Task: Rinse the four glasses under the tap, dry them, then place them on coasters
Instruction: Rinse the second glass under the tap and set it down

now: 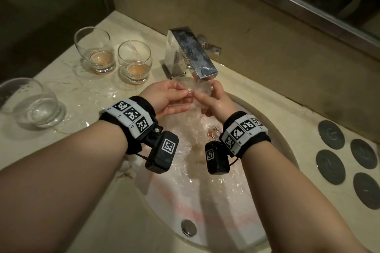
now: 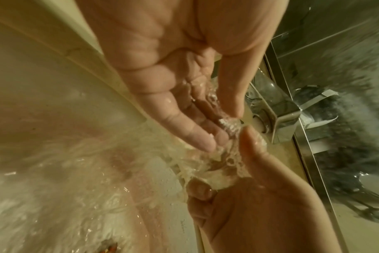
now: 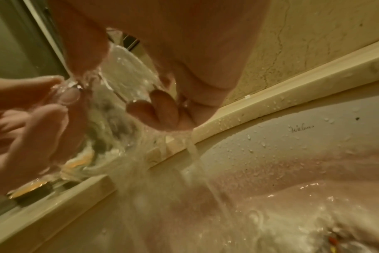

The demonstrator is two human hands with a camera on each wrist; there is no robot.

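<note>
A clear glass (image 1: 200, 88) is held under the running chrome tap (image 1: 193, 53), with water pouring over it into the sink (image 1: 216, 201). My right hand (image 1: 207, 99) grips the glass (image 3: 123, 71) from the right, thumb and fingers curled round its wall. My left hand (image 1: 185, 96) pinches its rim between thumb and fairly straight fingers (image 2: 197, 137). Two glasses (image 1: 96, 49) (image 1: 135, 61) with brownish liquid stand on the counter left of the tap. A third glass (image 1: 30, 104), clear and wet, stands at the far left. Several dark round coasters (image 1: 331, 134) lie on the counter to the right.
The marble counter (image 1: 82, 88) is wet around the glasses. A wall with a mirror frame (image 1: 308, 6) rises close behind the tap. A metal button (image 1: 188, 228) sits on the sink's near wall. A small reddish object lies at the drain (image 1: 213, 132).
</note>
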